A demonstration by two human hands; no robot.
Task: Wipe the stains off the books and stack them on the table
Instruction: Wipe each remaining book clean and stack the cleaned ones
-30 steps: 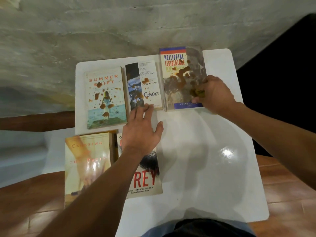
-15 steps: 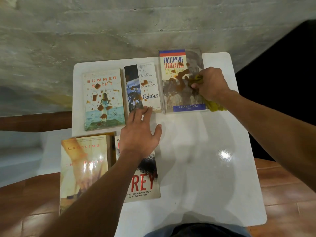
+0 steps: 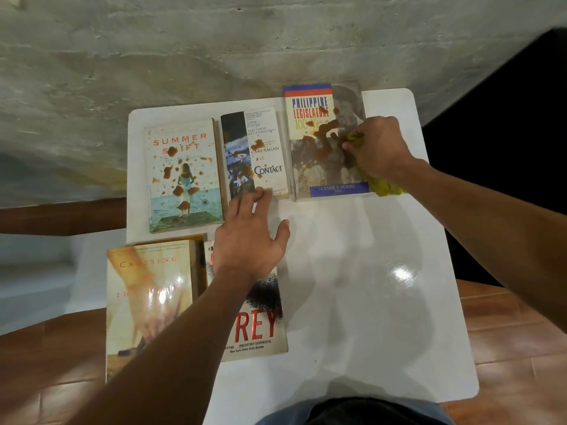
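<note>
Head view shows our right hand (image 3: 379, 148) clutching a soft yellow cloth (image 3: 385, 187) on the stained Philippine Legislature book (image 3: 319, 142) at the white table (image 3: 368, 302)'s far edge; our left hand (image 3: 250, 240) rests flat, fingers spread. Light, slick cover; we'd steady its edge.

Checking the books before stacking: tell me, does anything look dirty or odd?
Yes. Brown stains spatter Summer Shift, Contact and Philippine Legislature, where the right hand holds a yellow cloth. The two nearer books show no clear stains.

Five books (image 3: 325, 142); one yellow cloth (image 3: 383, 187); one white table (image 3: 352, 302); two hands (image 3: 248, 240).
</note>
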